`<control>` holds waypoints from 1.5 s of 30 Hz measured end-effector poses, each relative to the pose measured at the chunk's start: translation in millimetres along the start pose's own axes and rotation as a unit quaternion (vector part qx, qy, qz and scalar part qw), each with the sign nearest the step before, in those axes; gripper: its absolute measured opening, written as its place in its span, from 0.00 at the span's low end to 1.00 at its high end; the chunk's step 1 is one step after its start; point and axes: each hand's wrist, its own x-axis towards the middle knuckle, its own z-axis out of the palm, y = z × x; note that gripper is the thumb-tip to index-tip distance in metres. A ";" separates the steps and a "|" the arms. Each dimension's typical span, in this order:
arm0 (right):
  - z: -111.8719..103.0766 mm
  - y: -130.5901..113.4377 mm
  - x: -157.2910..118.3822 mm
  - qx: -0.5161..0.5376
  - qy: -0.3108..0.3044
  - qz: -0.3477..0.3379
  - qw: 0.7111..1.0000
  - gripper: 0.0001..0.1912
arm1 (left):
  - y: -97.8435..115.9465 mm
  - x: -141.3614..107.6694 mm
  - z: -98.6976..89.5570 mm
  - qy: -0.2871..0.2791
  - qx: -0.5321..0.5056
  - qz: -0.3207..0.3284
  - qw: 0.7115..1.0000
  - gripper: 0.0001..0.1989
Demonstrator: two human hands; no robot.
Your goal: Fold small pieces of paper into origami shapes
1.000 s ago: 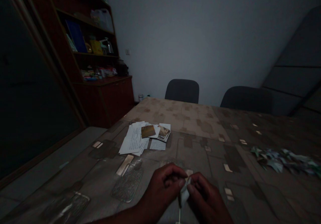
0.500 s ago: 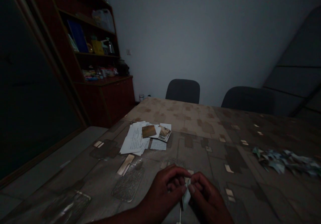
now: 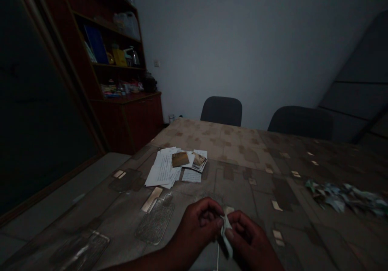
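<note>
Low in the head view, both of my hands meet over the table around a small folded piece of pale greenish paper (image 3: 226,242). My left hand (image 3: 201,224) is closed, pinching the paper's upper left side between thumb and fingertips. From the other side my right hand (image 3: 248,234) also grips it, with the thumb pressed along the near face. The paper's lower end sticks out below the fingers, tilted towards me. Off to the right lies a pile of crumpled or folded greenish papers (image 3: 345,196), too dim to make out singly.
Printed white sheets (image 3: 160,170) lie beyond my left hand, with a brown card (image 3: 180,159) and a small stack of pictures (image 3: 198,161) on them. A patterned cloth (image 3: 218,139) covers the table. Two grey chairs (image 3: 221,111) stand behind it; a red-brown cabinet (image 3: 142,117) is at left.
The fingertips have shifted on the folded paper, and its lower end has swung a little to the right and down. Both hands stay in about the same place.
</note>
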 end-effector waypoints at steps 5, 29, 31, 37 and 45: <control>-3.8 -0.3 2.6 0.049 -0.031 0.021 0.998 0.20 | 2.0 2.5 -4.1 -0.024 -0.015 -0.004 1.000 0.05; -12.5 9.1 7.1 0.010 -0.047 0.045 0.998 0.23 | 6.4 7.1 -9.6 -0.026 0.026 -0.008 0.999 0.04; -14.1 11.8 7.9 0.032 -0.045 0.047 0.997 0.22 | 9.5 6.6 -11.1 -0.036 0.061 0.033 0.997 0.05; -16.4 22.3 8.5 0.058 -0.036 0.057 0.996 0.23 | 15.3 5.6 -11.6 -0.040 0.085 0.048 0.994 0.02; -14.3 19.3 8.1 0.056 -0.045 0.057 0.996 0.23 | 17.3 4.4 -10.7 -0.035 0.101 0.026 0.994 0.02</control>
